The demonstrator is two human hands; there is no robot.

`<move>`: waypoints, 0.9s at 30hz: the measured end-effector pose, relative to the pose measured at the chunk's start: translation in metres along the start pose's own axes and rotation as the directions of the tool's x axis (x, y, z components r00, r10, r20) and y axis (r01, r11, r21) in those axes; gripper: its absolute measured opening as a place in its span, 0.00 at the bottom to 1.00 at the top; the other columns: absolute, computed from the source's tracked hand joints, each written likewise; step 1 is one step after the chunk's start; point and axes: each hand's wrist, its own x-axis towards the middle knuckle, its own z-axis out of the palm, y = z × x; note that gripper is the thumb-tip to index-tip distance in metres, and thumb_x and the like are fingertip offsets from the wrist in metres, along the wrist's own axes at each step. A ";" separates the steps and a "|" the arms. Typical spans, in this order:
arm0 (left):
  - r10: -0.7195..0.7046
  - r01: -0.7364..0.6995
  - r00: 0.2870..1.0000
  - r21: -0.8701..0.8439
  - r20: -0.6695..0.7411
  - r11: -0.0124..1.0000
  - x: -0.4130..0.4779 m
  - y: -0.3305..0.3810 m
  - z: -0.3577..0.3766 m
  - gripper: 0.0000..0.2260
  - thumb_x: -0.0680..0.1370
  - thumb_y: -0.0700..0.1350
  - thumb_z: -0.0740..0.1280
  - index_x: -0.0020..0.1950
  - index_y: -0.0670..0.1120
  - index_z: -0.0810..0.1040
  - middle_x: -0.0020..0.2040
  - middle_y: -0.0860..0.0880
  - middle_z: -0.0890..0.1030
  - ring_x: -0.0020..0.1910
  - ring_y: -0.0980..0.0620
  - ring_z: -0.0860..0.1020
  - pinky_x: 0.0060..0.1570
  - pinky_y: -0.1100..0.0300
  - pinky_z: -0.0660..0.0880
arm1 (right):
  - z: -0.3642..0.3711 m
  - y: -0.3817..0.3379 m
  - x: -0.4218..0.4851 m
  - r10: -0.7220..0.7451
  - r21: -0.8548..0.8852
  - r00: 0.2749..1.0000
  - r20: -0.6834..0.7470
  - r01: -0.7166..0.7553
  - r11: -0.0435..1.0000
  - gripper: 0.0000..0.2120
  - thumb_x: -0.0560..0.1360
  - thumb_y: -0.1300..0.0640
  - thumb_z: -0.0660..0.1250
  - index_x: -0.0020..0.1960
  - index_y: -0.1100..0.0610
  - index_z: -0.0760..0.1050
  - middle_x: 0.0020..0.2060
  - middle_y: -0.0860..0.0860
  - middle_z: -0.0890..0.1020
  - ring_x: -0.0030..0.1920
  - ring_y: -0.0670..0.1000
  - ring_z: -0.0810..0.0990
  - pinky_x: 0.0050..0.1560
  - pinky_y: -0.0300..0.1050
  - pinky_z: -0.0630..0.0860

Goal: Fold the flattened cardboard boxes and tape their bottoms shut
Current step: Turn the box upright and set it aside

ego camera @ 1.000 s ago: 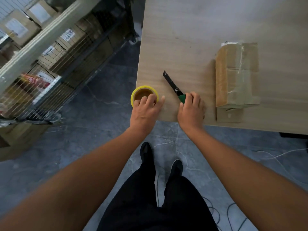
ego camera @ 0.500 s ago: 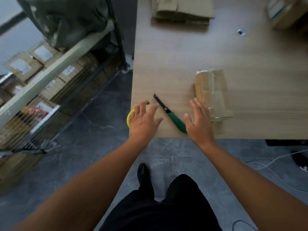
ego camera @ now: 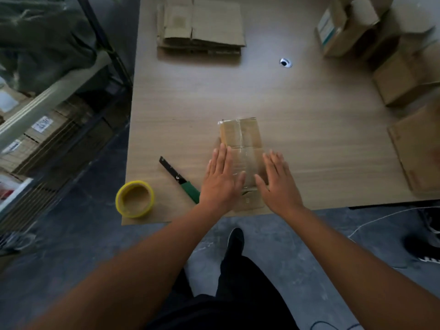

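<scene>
A small folded cardboard box [ego camera: 241,136] with clear tape along its seam stands near the table's front edge. My left hand [ego camera: 221,178] lies with straight fingers against its left side. On the other side, my right hand [ego camera: 277,181] is flat too, fingers straight. A yellow tape roll [ego camera: 135,198] sits at the front left corner of the wooden table [ego camera: 309,129]. A green-handled cutter [ego camera: 181,181] lies between the roll and my left hand. A stack of flattened boxes [ego camera: 201,26] rests at the far edge.
Several assembled cardboard boxes [ego camera: 390,51] crowd the table's right side. A cable hole [ego camera: 285,63] is in the tabletop. A metal shelf rack with parcels [ego camera: 47,129] stands left of the table. Cables and a shoe [ego camera: 426,248] lie on the floor at right.
My left hand let go of the tape roll and my right hand left the cutter. Both hands moved right onto the sides of the taped box. The view tilted up.
</scene>
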 end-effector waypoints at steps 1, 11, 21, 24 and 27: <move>-0.024 0.024 1.000 -0.045 0.001 0.999 0.005 0.003 0.008 0.34 0.85 0.59 0.52 0.83 0.45 0.41 0.83 0.48 0.39 0.81 0.51 0.36 0.80 0.56 0.39 | 0.003 0.006 0.006 -0.028 0.012 1.000 0.011 0.028 1.000 0.37 0.80 0.36 0.47 0.82 0.58 0.53 0.82 0.55 0.52 0.82 0.53 0.45 0.79 0.46 0.43; -0.145 0.107 0.988 -0.422 -0.058 0.900 0.022 0.005 0.052 0.31 0.86 0.42 0.57 0.83 0.45 0.41 0.83 0.50 0.39 0.81 0.60 0.39 0.77 0.67 0.43 | 0.043 0.045 0.035 -0.224 0.414 0.972 0.064 0.178 0.893 0.39 0.81 0.35 0.55 0.83 0.55 0.50 0.82 0.53 0.43 0.82 0.47 0.45 0.74 0.47 0.59; -0.158 0.148 0.977 -0.079 -0.145 0.986 0.040 -0.001 0.027 0.25 0.83 0.55 0.55 0.78 0.45 0.62 0.82 0.46 0.54 0.82 0.48 0.48 0.80 0.49 0.50 | 0.038 0.042 0.034 -0.224 0.337 0.973 0.057 0.192 0.922 0.49 0.73 0.25 0.58 0.83 0.53 0.49 0.82 0.49 0.42 0.80 0.49 0.51 0.62 0.51 0.76; -0.017 0.031 0.988 0.085 -0.151 0.996 0.087 0.000 0.000 0.22 0.84 0.52 0.57 0.76 0.46 0.65 0.81 0.47 0.58 0.82 0.47 0.48 0.80 0.50 0.48 | 0.035 0.044 0.038 -0.234 0.312 0.970 0.066 0.203 0.928 0.49 0.73 0.25 0.58 0.83 0.51 0.49 0.83 0.48 0.43 0.80 0.49 0.54 0.65 0.53 0.75; 0.122 -0.134 0.990 0.194 0.073 0.972 0.147 -0.008 -0.019 0.26 0.85 0.51 0.59 0.81 0.47 0.60 0.82 0.47 0.59 0.82 0.46 0.51 0.80 0.48 0.51 | 0.029 0.049 0.050 -0.280 0.228 0.958 0.055 0.261 0.938 0.47 0.75 0.26 0.57 0.83 0.54 0.52 0.83 0.53 0.49 0.80 0.54 0.58 0.70 0.54 0.71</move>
